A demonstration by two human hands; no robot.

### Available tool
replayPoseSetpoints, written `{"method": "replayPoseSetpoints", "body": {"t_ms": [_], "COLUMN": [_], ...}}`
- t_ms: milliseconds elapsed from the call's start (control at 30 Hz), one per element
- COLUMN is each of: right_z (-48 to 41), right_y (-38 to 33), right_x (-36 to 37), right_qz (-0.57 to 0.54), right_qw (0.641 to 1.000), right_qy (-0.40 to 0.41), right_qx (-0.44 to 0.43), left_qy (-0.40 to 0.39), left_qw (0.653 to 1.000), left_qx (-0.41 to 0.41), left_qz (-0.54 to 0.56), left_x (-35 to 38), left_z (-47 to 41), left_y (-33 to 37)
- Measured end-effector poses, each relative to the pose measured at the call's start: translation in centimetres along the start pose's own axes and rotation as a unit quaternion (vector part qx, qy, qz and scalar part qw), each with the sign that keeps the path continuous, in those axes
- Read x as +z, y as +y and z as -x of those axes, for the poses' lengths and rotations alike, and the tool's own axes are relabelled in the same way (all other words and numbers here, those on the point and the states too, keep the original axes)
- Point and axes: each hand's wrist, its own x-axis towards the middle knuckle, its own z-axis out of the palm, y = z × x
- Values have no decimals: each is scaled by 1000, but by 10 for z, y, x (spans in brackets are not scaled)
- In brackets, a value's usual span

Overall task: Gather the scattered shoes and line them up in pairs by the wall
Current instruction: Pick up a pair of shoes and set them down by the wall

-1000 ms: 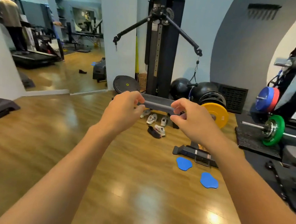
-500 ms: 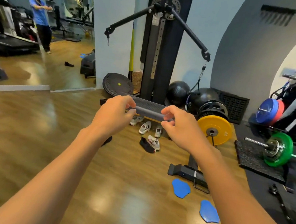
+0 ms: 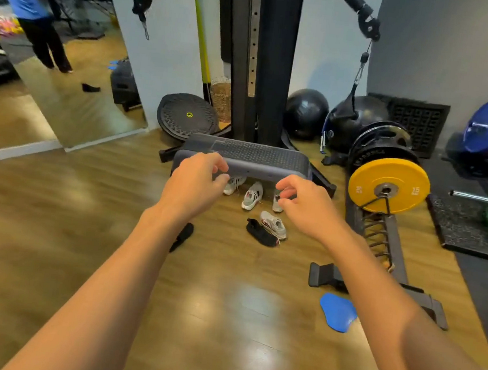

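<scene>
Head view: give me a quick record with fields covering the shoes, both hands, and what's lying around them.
light shoes: four, scattered; one partly under the grey step platform, one partly behind the right hand, one nearer
black shoes: two; one right beside the nearest light shoe, one partly behind the left forearm
pairing: not lined up
left hand: raised, fingers loosely curled, holding nothing
right hand: same
nearby: yellow weight plate, blue pad
</scene>
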Motion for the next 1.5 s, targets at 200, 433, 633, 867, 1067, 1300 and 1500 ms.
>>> {"method": "replayPoseSetpoints", "body": {"t_ms": [200, 433, 633, 867, 1067, 1300, 1500], "right_z": [-144, -289, -390, -526, -644, -738, -763], "right_y": [-11, -4, 6, 48, 100, 178, 282], "right_x": [38, 68, 73, 111, 188, 313, 471], "right_qz": [12, 43, 54, 20, -30, -69, -69], "right_qw": [999, 999, 997, 995, 989, 966, 951], "right_qy": [-34, -17, -22, -21, -50, -59, -68], "right_qx": [-10, 15, 56, 99, 139, 243, 293], "left_qy": [2, -43, -101, -128, -146, -189, -220], "left_qw": [999, 999, 995, 991, 988, 976, 960], "left_qx": [-35, -29, 14, 23, -50, -87, -134], "left_qz": [-8, 13, 11, 20, 19, 62, 114], "left_x": [14, 52, 88, 149, 221, 354, 529], "left_z": [-118, -268, -396, -535, -628, -700, -689], "left_y": [-57, -130, -159, -201, -271, -360, -458]}}
